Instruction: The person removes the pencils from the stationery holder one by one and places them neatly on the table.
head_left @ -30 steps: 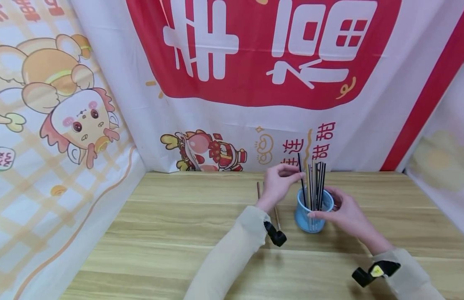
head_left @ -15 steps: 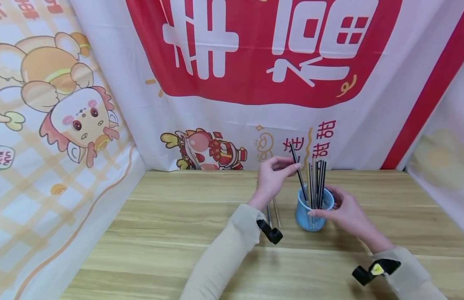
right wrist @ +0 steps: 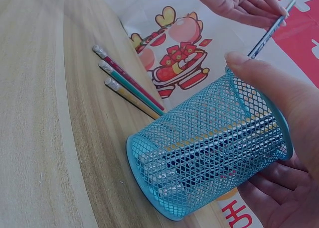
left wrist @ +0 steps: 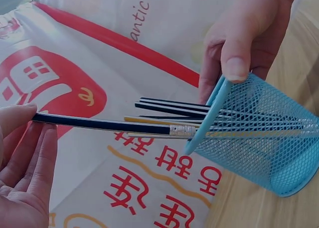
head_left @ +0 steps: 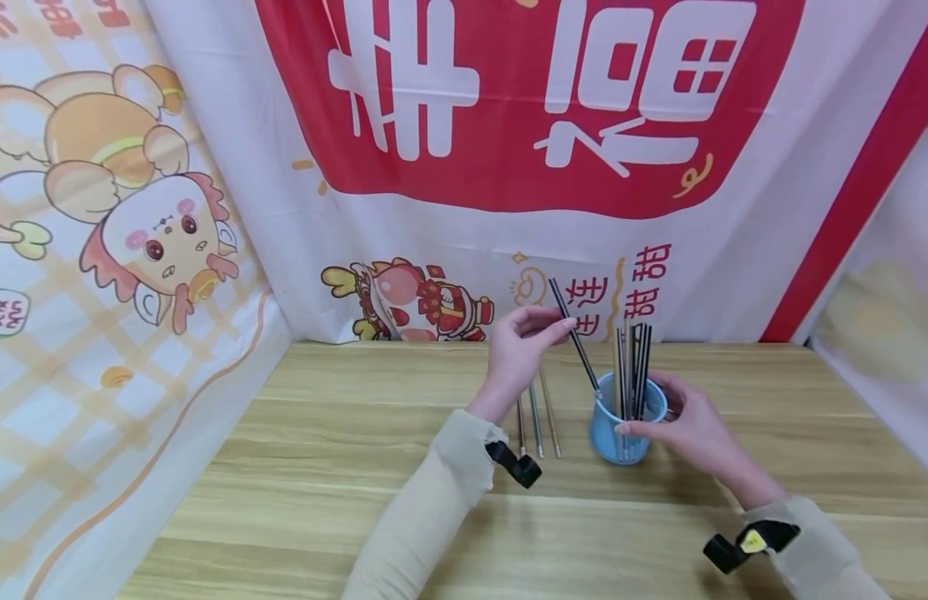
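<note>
Left hand (head_left: 512,354) held left of right-hand grip; left thumb (left wrist: 19,117) closed in pinch, other fingers (left wrist: 37,171) loosely extended beneath it. Left forearm (head_left: 411,508) slanted back and leftward from pinch. Right hand (head_left: 692,421) set in wide grasp: right thumb (head_left: 638,428) placed on near side, right fingers (head_left: 670,385) bent on far side. Right forearm (head_left: 816,533) angled back and rightward behind grasp.

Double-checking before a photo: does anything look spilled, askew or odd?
Nothing looks spilled: the round blue wire-mesh cup stands upright. Only the red-and-white printed cloth looks odd, its red cartoon figure lying sideways.
</note>
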Demonstrator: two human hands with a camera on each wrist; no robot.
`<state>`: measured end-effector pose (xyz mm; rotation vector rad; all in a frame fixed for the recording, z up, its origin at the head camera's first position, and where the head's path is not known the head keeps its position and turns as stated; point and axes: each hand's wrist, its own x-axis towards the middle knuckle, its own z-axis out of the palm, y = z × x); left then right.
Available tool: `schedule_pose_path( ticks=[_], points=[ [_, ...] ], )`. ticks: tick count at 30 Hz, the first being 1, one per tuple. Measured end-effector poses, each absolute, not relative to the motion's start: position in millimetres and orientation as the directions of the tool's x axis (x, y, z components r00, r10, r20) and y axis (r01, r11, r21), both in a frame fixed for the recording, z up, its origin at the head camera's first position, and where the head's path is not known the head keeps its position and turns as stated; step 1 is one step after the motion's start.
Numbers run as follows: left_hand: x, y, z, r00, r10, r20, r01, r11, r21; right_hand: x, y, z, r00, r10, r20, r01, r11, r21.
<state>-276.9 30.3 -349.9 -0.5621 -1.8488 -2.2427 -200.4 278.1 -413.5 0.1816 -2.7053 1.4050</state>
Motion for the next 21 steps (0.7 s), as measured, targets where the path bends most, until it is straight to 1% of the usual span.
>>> schedule_pose_path(
  ticks=[7, 12, 16, 21],
  points=[
    [-280.3, 11.9, -349.3, -0.903, 0.066, 0.425, 0.405, -0.208, 0.891, -201.4, 278.4, -414.8, -0.988, -0.069, 0.141, -0.155, 0.567, -0.809],
    [-281.0, -3.7, -349.9, -0.895, 0.068, 0.441, 0.420, -0.205, 0.884, -201.2, 277.9, -413.5, -0.989, -0.068, 0.131, -0.146, 0.563, -0.813],
    [-282.3, -16.3, -352.1, -0.893, 0.074, 0.444, 0.429, -0.157, 0.889, -200.8, 277.9, -412.4, -0.990, -0.065, 0.124, -0.139, 0.561, -0.816],
    [-285.2, -29.7, -359.0, -0.906, 0.072, 0.418, 0.409, -0.114, 0.905, -201.0, 278.0, -413.1, -0.989, -0.067, 0.130, -0.145, 0.566, -0.812]
  ],
)
